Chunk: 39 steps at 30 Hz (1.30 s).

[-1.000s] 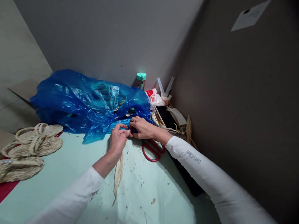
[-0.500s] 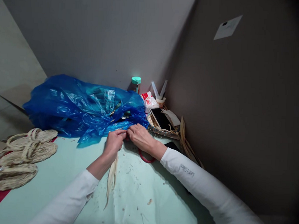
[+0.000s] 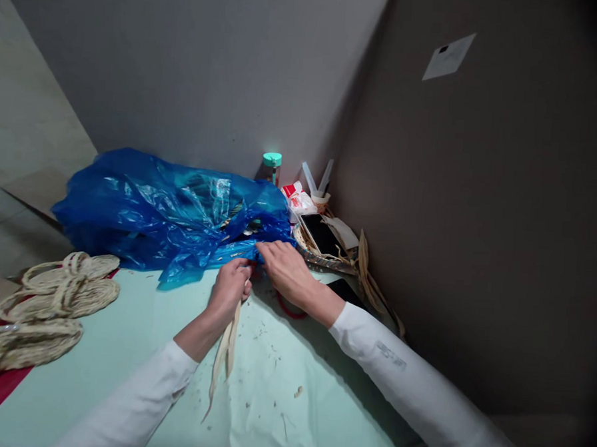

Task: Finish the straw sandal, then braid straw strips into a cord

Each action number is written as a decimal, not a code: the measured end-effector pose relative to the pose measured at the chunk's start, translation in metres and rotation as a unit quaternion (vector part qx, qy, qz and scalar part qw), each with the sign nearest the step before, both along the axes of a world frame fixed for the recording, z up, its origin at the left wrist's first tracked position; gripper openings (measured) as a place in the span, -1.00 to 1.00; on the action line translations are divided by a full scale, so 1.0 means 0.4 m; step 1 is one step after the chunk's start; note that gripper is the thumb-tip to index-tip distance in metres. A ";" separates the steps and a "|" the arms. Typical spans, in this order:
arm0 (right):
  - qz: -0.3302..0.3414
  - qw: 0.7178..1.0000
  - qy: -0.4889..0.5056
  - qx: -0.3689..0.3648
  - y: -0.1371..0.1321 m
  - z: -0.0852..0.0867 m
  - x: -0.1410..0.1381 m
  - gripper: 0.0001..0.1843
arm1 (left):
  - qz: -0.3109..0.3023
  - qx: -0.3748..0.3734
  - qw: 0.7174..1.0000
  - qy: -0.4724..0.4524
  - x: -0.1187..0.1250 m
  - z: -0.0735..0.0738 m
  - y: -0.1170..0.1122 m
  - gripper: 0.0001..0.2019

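My left hand [image 3: 231, 288] is closed around long pale dried fibre strips [image 3: 225, 353], whose loose ends hang down onto the table cover. Beside it on the right, my right hand [image 3: 287, 268] has its fingers bent and pressed together, pointing left at the edge of the blue bag. What those fingers hold, if anything, is hidden. Partly under my right hand lies a red loop [image 3: 291, 310], mostly covered. Directly beyond both hands spreads a crumpled blue plastic bag [image 3: 144, 209].
Woven sandals [image 3: 65, 291] lie at the left. A basket [image 3: 321, 258] on the right holds a phone [image 3: 320, 233], with dried strips [image 3: 368, 274] hanging over its side. Behind stand a jar with a green lid [image 3: 271, 165] and a small cup [image 3: 320, 201]. Crumbs dot the pale green cover [image 3: 268, 415].
My right hand has shifted slightly up and right, its fingertips now a little apart from my left hand. More of the strips shows below my left hand.
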State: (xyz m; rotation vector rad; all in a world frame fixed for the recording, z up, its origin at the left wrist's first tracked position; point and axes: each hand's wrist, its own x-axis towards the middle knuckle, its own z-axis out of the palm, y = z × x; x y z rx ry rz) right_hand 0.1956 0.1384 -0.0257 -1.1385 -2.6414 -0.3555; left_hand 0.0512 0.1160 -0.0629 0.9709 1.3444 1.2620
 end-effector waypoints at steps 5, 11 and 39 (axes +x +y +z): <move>-0.088 0.941 0.270 -0.185 -0.103 0.007 0.023 -0.77 | -0.031 -0.034 0.998 -0.033 0.001 0.026 -0.041 -0.85; -0.089 0.793 0.435 -0.418 -0.152 -0.035 -0.005 -0.77 | -0.056 -0.040 0.997 -0.033 -0.002 0.035 -0.059 -0.77; -0.040 0.699 0.499 -0.510 -0.140 -0.082 0.004 -0.80 | -0.123 -0.117 0.985 0.037 -0.050 0.052 -0.072 -0.80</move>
